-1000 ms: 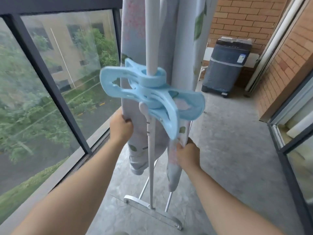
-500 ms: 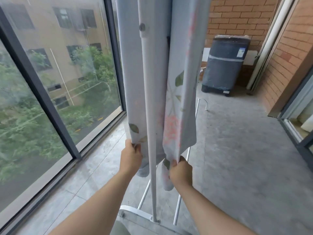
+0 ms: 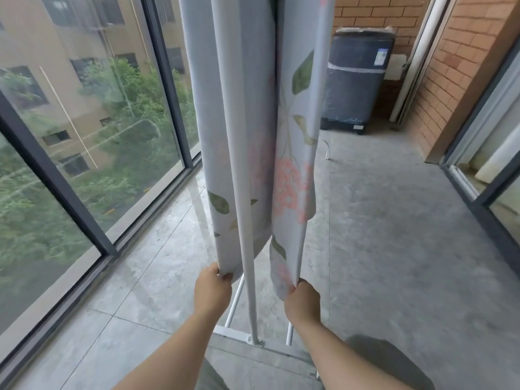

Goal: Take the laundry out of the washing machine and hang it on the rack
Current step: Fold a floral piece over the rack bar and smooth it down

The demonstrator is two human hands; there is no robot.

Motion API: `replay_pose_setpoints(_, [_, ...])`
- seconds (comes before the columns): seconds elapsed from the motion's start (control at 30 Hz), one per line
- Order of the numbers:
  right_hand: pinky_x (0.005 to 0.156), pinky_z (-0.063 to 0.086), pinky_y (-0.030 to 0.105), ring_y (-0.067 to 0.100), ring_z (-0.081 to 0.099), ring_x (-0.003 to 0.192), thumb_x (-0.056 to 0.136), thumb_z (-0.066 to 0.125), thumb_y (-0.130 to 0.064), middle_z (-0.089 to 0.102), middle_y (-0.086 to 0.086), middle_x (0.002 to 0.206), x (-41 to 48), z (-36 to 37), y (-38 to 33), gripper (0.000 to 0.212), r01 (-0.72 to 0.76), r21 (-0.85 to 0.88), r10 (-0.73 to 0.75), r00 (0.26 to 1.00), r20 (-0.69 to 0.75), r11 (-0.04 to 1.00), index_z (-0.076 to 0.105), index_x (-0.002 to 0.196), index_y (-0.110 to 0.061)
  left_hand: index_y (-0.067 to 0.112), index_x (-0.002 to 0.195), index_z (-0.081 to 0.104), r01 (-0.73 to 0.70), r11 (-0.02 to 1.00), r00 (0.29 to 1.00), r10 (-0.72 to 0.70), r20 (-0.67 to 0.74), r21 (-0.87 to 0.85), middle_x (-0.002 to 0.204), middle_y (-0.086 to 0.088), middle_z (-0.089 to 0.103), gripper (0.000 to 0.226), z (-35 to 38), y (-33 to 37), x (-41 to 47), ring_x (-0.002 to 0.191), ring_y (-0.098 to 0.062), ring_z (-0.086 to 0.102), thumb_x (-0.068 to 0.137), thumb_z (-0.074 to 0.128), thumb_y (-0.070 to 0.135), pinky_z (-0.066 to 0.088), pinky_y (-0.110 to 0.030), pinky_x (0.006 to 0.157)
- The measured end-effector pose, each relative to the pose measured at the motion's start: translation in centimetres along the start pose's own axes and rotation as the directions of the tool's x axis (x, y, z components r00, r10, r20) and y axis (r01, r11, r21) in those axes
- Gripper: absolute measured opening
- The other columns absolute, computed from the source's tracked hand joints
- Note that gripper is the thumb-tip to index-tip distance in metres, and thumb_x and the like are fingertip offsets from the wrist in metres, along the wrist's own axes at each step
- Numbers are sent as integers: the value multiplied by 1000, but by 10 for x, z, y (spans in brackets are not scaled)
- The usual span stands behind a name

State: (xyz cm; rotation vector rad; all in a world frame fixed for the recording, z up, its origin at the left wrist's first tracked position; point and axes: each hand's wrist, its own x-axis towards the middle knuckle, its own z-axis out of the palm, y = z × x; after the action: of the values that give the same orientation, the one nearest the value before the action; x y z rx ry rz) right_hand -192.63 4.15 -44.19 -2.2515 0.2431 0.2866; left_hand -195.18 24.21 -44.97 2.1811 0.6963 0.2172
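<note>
The sheet and rack pole run out of frame at 12 o'clock, their tops unseen. Fabric folds hide the fingertips of the left hand and right hand near 6 o'clock. At 1 o'clock, the sheet covers the washer's left edge; its label is too small to read.

The sheet hangs over the rack at 12 o'clock. The washing machine stands behind at 1 o'clock, and the window is at 9 o'clock.

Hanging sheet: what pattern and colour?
Pale grey-blue sheet printed with green leaves and pink flower clusters, clearest in the head view.
</note>
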Motion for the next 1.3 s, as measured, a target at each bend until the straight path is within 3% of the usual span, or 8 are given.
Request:
replay_pose_setpoints(0.1, [50, 40, 21, 21, 61, 77, 104, 42, -19, 63, 7, 96, -3, 7, 9, 16, -24, 1, 24, 1000, -9, 1000, 55, 103, -10, 19, 92, 59, 226, 933, 973, -232, 12, -281, 86, -3, 70, 6, 7, -9, -9, 77, -24, 67, 91, 61, 14, 57, -42, 71])
replay_pose_setpoints(0.2, [45, 39, 21, 16, 58, 69, 102, 47, -21, 59, 5, 89, -2, 11, 11, 10, -56, 45, 55, 998, 14, 997, 49, 102, -11, 11, 99, 54, 421, 550, 884, -426, 191, -721, 90, -17, 72, 24, 4, -9, -14, 80, -29, 75, 86, 73, 5, 61, -33, 67])
replay_pose_setpoints(0.4, [79, 61, 47, 25, 64, 82, 100, 47, -26, 61, 9, 96, 4, 20, 13, 19, -188, 145, 169, 977, 131, 972, 48, 111, -11, 1, 105, 60, 632, 34, 721, -390, 572, -774, 106, -19, 70, 23, -9, -20, -18, 87, -32, 71, 84, 52, -4, 58, -34, 70])
replay_pose_setpoints(0.57, [72, 63, 44, 28, 70, 85, 95, 39, -5, 63, 12, 105, 8, 23, 17, 21, -283, 275, 242, 955, 174, 919, 52, 110, -10, 8, 104, 67, 716, 146, 674, -399, 622, -683, 72, -2, 65, 19, -7, -23, -5, 46, -9, 49, 88, 58, 5, 31, -20, 46])
replay_pose_setpoints(0.7, [55, 58, 33, 31, 72, 70, 86, 29, 15, 64, 19, 93, 10, 18, 23, 40, -547, 687, 380, 834, 400, 477, 60, 103, -3, 1, 99, 63, 774, 55, 622, -248, 743, -630, 62, -2, 53, 17, 5, -33, -2, 40, -4, 35, 85, 55, -4, 30, -14, 40])
replay_pose_setpoints(0.83, [59, 57, 36, 34, 64, 68, 88, 44, 5, 64, 17, 72, 14, 17, 34, 16, -592, 796, 297, 788, 539, 126, 60, 88, 2, -3, 106, 60, 784, -60, 603, -164, 780, -618, 68, -6, 55, 16, 24, -38, -5, 51, -11, 52, 97, 53, 8, 51, -22, 46])
replay_pose_setpoints(0.97, [57, 57, 36, 26, 54, 65, 90, 48, 9, 54, 13, 65, 14, 32, 45, 15, -623, 771, 305, 766, 566, 131, 58, 82, 3, -4, 114, 62, 723, -101, 682, -60, 729, -684, 100, -15, 68, 28, 39, -39, -14, 81, -20, 69, 89, 61, 11, 58, -33, 79])
replay_pose_setpoints(1.3, [53, 53, 31, 23, 51, 54, 81, 59, 14, 54, 12, 62, 5, 59, 42, 9, -735, 677, 254, 658, 709, 13, 63, 88, 10, -6, 114, 63, 711, 25, 702, -74, 708, -703, 79, -13, 62, 24, 56, -41, -16, 66, -21, 62, 96, 49, 1, 59, -33, 65])
